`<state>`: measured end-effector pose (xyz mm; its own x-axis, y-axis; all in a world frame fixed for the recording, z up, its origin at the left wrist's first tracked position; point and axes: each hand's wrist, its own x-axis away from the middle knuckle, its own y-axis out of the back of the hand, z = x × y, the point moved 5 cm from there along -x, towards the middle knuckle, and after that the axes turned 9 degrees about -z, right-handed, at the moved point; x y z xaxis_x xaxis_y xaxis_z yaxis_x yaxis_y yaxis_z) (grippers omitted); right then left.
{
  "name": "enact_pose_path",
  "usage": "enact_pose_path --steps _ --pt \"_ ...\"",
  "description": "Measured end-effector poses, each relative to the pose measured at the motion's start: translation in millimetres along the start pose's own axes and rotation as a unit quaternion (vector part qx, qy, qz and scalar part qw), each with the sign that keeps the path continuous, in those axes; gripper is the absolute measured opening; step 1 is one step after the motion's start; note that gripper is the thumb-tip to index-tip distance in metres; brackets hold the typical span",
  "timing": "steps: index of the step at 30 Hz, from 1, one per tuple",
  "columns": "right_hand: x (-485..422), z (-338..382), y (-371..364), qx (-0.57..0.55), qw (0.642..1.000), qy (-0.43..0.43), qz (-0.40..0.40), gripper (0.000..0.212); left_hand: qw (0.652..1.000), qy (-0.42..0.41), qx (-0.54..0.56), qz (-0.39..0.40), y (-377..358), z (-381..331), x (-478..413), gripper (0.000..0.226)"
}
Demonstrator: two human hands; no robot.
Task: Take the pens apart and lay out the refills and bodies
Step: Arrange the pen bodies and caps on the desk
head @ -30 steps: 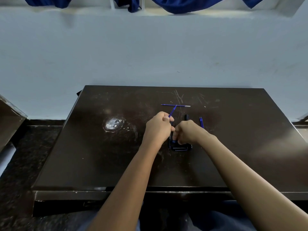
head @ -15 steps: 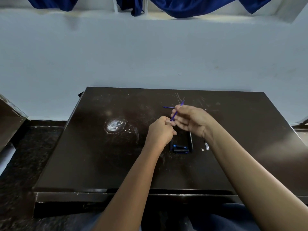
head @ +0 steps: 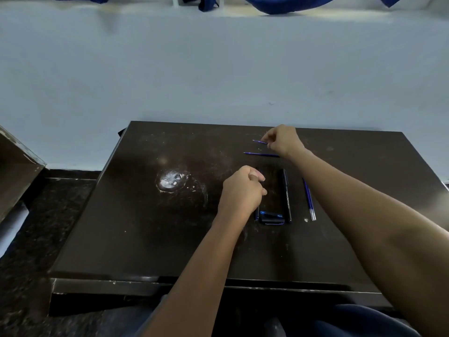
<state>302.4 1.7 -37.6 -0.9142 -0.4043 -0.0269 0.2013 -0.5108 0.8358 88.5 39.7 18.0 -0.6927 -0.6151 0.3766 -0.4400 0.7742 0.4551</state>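
My right hand (head: 283, 142) is stretched to the far side of the dark table (head: 145, 239) and pinches a thin blue refill (head: 260, 142) at table height. A second blue refill (head: 261, 154) lies just in front of it, parallel. My left hand (head: 243, 190) is curled round a dark pen body (head: 257, 215); only its near end shows below the fist. Right of that hand lie a whole black pen (head: 286, 195), blue-and-black caps (head: 271, 217) and a blue refill with a clear end (head: 309, 199).
A white worn blotch (head: 170, 181) marks the table left of my hands. A pale wall rises directly behind the table's far edge. A wooden piece of furniture (head: 14, 166) stands at the left, over a dark speckled floor.
My right hand drew the blue refill out of the pen held in my left hand and carried it away to the far side, beside the first refill. My left hand stayed in place.
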Motion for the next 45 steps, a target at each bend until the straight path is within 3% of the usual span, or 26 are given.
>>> enact_pose_path --steps 11,45 --pt "-14 -4 -38 0.059 0.998 0.024 -0.001 0.031 1.000 0.000 0.005 0.003 -5 3 1 0.025" --pt "-10 -16 -46 0.084 0.994 0.067 0.004 0.024 1.000 0.000 0.001 0.004 -5 0 -1 0.027"
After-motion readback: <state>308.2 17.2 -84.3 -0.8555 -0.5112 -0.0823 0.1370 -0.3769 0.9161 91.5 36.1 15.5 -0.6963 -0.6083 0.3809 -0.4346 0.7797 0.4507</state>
